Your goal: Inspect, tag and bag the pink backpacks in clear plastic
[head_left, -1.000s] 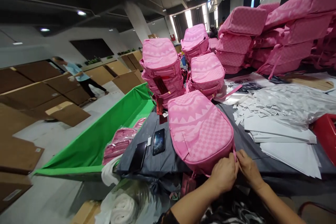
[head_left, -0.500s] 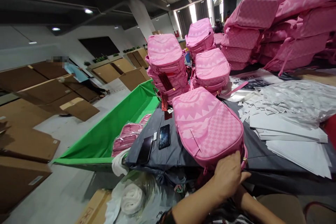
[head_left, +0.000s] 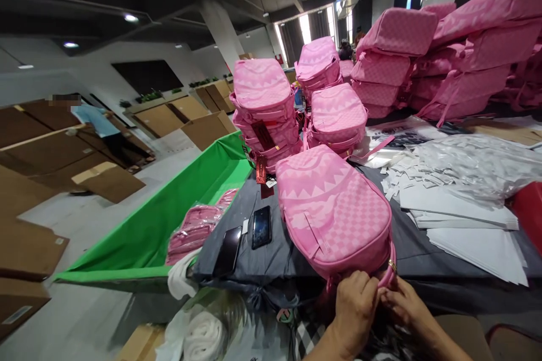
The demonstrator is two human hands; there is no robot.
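Observation:
A pink backpack point(head_left: 339, 203) with a checkered and zigzag pattern lies on the dark-covered table point(head_left: 279, 259), its near end at the table's front edge. My left hand point(head_left: 358, 302) is closed at that near end, fingers curled against the backpack's lower edge. Just to its right, my right hand point(head_left: 400, 299) pinches at the pink strap or edge piece near a gold-coloured zipper pull point(head_left: 392, 265). The two hands almost meet, and their fingertips are partly hidden.
Stacked pink backpacks point(head_left: 262, 84) stand behind, with larger piles point(head_left: 393, 34) at right. Two phones point(head_left: 261, 227) lie left. White paper sheets point(head_left: 474, 251) and plastic bags point(head_left: 474, 163) are on the right. A green bin point(head_left: 127, 237) adjoins the table; a person point(head_left: 101, 124) stands among cardboard boxes point(head_left: 110, 180).
My left hand has shifted slightly down and left along the backpack's near end. My right hand has come out from behind it to the strap. The view has turned slightly right.

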